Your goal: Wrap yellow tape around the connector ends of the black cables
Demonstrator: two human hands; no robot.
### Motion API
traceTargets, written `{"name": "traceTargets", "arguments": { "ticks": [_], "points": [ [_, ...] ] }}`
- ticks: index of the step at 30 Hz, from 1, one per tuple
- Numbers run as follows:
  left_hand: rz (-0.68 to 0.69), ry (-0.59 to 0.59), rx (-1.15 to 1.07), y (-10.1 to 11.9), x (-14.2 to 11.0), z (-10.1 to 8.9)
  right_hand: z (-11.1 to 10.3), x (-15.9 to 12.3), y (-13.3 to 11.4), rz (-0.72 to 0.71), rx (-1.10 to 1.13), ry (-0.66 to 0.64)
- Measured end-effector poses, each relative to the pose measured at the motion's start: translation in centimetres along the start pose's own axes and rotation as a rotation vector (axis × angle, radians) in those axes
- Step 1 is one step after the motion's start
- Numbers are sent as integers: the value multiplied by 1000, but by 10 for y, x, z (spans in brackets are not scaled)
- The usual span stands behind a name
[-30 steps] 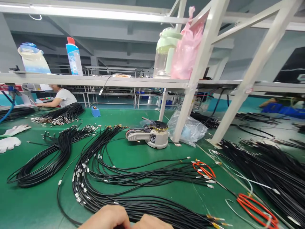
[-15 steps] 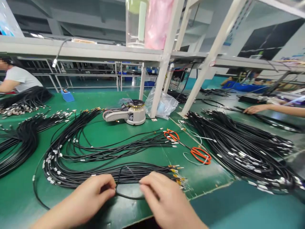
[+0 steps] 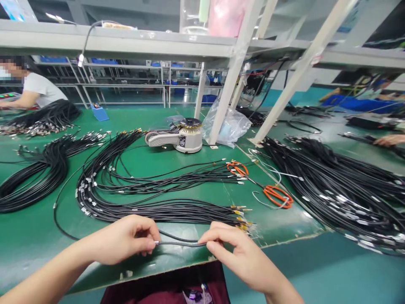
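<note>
Between my hands a thin black cable [image 3: 182, 244] is stretched almost level over the front edge of the green table. My left hand [image 3: 129, 238] pinches it close to a small shiny metal end. The thumb and fingers of my right hand [image 3: 232, 249] grip the same cable farther right. Just behind lies a bundle of black cables [image 3: 177, 211] with yellow and metal tips at its right end. It curves round at the left, where white tags [image 3: 87, 190] sit on the cables. A second, looser group of cables [image 3: 177, 179] lies behind that bundle.
Orange-handled scissors [image 3: 275, 196] lie to the right. A round grey tape dispenser [image 3: 190, 137] stands farther back, beside a clear plastic bag [image 3: 230, 126] and shelf posts. More cable bundles [image 3: 332, 190] lie at right and left. A co-worker [image 3: 41, 88] sits at far left; another person's hand [image 3: 390, 140] is at far right.
The cable was looped up between my hands; now it is drawn out nearly straight. The view has tipped downward and turned slightly left, showing the table's front edge and dark red clothing.
</note>
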State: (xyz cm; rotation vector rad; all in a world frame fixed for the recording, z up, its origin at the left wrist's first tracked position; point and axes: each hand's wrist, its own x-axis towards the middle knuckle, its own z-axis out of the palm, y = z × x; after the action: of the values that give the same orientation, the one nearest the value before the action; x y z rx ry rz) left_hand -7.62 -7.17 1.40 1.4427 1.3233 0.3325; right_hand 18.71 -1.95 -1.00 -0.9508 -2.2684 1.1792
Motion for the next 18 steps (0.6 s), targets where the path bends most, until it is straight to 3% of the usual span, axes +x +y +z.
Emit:
{"name": "traceTargets", "arguments": {
  "ticks": [4, 7, 13, 18],
  "points": [
    [75, -16, -111, 7, 19, 19, 28, 6, -9, 47, 76, 25],
    [95, 42, -191, 15, 30, 29, 38, 8, -12, 87, 138, 75],
    [80, 142, -247, 19, 28, 30, 10, -6, -4, 65, 144, 258],
    [54, 134, -222, 17, 28, 34, 5, -6, -3, 28, 89, 281]
  ]
}}
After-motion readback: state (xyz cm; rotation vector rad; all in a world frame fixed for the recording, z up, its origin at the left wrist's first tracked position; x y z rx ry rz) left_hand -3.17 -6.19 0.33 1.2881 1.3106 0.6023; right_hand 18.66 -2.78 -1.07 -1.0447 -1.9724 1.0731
